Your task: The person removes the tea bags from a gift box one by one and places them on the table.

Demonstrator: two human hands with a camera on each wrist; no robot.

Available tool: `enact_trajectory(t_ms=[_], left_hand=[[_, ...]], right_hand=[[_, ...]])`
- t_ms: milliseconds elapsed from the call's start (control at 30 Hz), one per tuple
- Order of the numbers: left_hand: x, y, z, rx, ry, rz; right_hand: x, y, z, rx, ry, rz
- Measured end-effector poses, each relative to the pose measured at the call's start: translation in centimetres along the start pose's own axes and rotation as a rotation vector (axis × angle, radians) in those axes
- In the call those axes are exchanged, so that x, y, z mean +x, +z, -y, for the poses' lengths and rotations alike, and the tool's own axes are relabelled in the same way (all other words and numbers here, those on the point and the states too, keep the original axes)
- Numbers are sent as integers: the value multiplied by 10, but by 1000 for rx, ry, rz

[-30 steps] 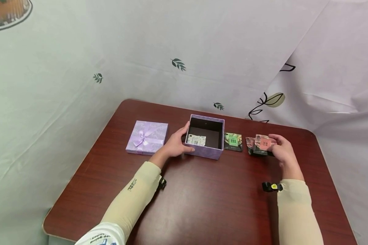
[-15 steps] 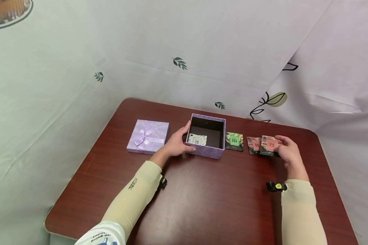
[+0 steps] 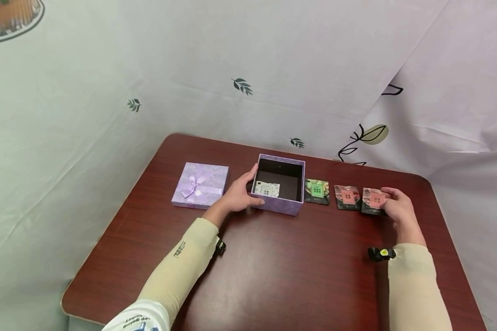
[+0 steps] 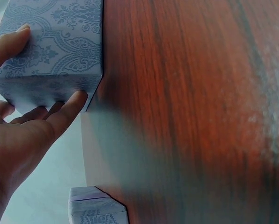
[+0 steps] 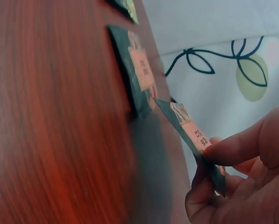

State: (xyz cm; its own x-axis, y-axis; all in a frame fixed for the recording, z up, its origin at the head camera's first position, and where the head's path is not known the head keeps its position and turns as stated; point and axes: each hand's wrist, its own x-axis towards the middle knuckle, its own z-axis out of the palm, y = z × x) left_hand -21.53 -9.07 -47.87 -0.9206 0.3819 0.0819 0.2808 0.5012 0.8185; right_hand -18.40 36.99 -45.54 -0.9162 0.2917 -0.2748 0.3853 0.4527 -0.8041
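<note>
A purple patterned gift box [image 3: 275,205] stands uncovered on the table, its inside dark. My left hand [image 3: 238,193] holds it at the left, thumb on the front wall and fingers along the side wall [image 4: 41,86]. A pale sachet [image 3: 267,189] lies in the box at the front left. Farther right, my right hand [image 3: 399,211] pinches a dark sachet with a pink label [image 5: 190,133] between thumb and fingers, tilted in the right wrist view. Beside it a matching pink-labelled sachet [image 3: 348,197] lies flat.
A green-labelled sachet [image 3: 317,191] lies against the box's right side. Left of the box sits the purple lid [image 3: 200,184] with a ribbon bow. The brown table [image 3: 290,266] meets a pale leaf-printed cloth [image 3: 215,69] at the back.
My right hand has moved right with its sachet, which no longer overlaps the other pink-labelled one. The left hand and the box stay in place.
</note>
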Motion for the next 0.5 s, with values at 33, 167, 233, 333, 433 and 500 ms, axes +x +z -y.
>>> enact_trajectory(t_ms=[33,167,233,333,433,500], left_hand=[[0,0,0,-1,0,1],[0,0,0,-5,-8,3],[1,-1,0,-6,-9,2],[0,-1,0,-9,-15,0],[0,-1,-1,-4,-22,6],[-1,-1,-1,-3,-27,7]], right_hand=[[1,-1,-2,1,8,-2],[6,-3,-6,4,32,-7],[8,-4,-8,9,39,-6],[11,-4,-9,8,52,-10],[14,-4,-12,2,61,-17],[16,-4,-14,-8,59,-21]])
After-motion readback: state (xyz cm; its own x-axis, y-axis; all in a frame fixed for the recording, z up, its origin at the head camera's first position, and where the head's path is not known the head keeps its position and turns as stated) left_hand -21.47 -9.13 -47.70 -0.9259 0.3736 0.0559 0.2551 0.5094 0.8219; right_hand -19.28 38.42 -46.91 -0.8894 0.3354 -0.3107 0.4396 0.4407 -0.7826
